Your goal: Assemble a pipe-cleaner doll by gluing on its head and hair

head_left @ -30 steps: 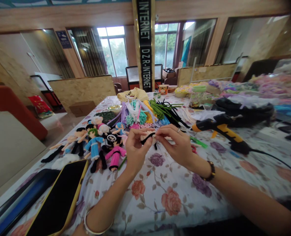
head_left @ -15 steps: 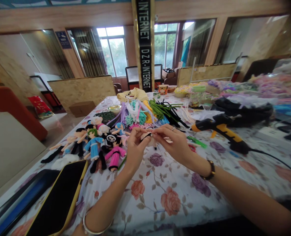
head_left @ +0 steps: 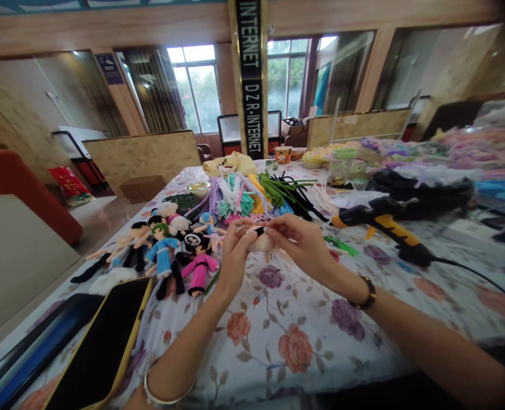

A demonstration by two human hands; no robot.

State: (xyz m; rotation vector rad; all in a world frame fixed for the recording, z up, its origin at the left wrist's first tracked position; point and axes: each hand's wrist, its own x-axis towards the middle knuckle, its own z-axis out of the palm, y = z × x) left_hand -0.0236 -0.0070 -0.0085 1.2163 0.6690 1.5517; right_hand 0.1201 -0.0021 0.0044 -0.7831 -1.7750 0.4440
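Both hands meet above the middle of the floral tablecloth (head_left: 278, 336). My left hand (head_left: 234, 259) pinches a small cream fuzzy ball with a black strip on it, a doll head (head_left: 261, 240). My right hand (head_left: 301, 242) is closed on the same piece from the right, fingertips at the black strip. Just left of my hands lie several finished little dolls (head_left: 167, 247) in blue, pink and black. Behind my hands is a heap of coloured pipe cleaners (head_left: 256, 196).
A yellow and black glue gun (head_left: 384, 225) with its cable lies to the right. A phone in a yellow case (head_left: 102, 344) and a dark tablet (head_left: 30, 353) rest at the near left. More fluffy craft material (head_left: 457, 151) fills the far right of the table.
Both hands have lifted slightly and turned the small head, so less of the black strip shows. The right wrist has rolled a little. Nothing else on the table has moved.
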